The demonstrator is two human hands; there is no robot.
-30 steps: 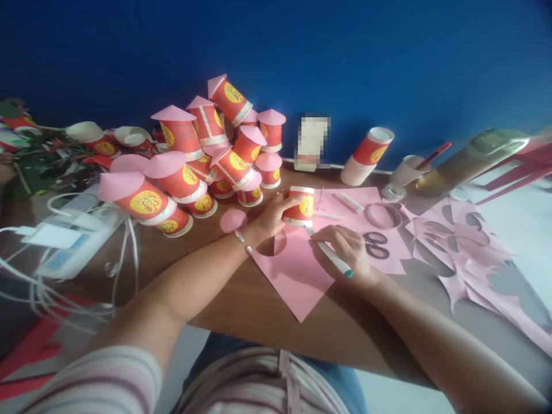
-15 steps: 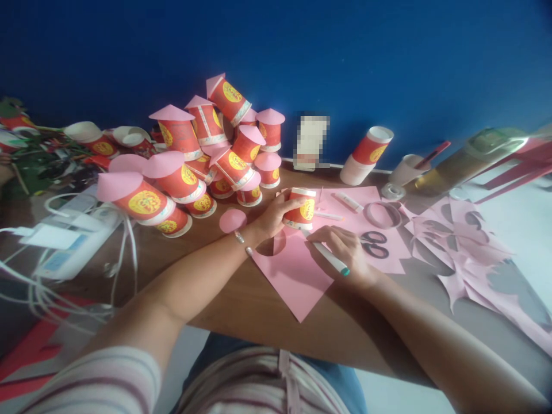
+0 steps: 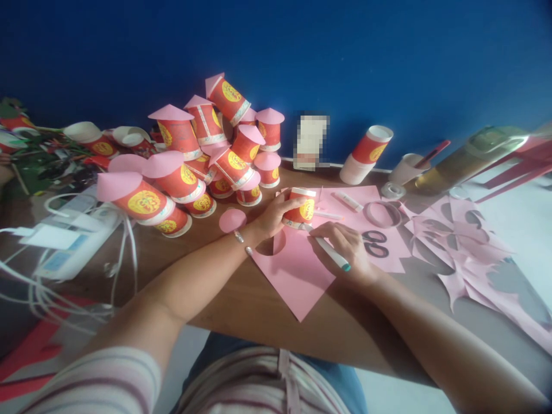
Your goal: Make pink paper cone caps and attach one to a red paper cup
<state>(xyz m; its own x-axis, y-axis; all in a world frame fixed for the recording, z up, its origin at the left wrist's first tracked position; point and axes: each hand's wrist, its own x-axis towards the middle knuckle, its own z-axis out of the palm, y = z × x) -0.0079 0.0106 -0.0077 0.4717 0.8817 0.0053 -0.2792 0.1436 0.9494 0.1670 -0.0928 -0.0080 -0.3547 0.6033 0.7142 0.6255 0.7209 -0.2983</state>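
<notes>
My left hand (image 3: pixel 275 214) is wrapped round a red paper cup (image 3: pixel 298 210) with a yellow round motif, its white patterned rim facing down. In my right hand (image 3: pixel 345 246) is a white marker (image 3: pixel 331 253) with a green end, held like a pen. The marker's tip points at the cup's lower rim; whether it touches cannot be made out. Below both hands lies pink paper (image 3: pixel 297 282) with a round cut-out. A small pink paper cone (image 3: pixel 233 221) rests beside my left wrist. Scissors (image 3: pixel 375 244) lie just right of my right hand, their blades hidden.
Several red cups with pink cone tops (image 3: pixel 172 132) are piled at the left. A white power strip (image 3: pixel 77 236) with cables lies nearer. At the right are stacked cups (image 3: pixel 366 155), a tape roll (image 3: pixel 382 214), a bottle (image 3: pixel 470 161) and pink paper scraps (image 3: pixel 470 259).
My right hand and the marker have shifted very slightly right, and the tip shows more by the cup's rim. My left hand keeps the cup in the same place.
</notes>
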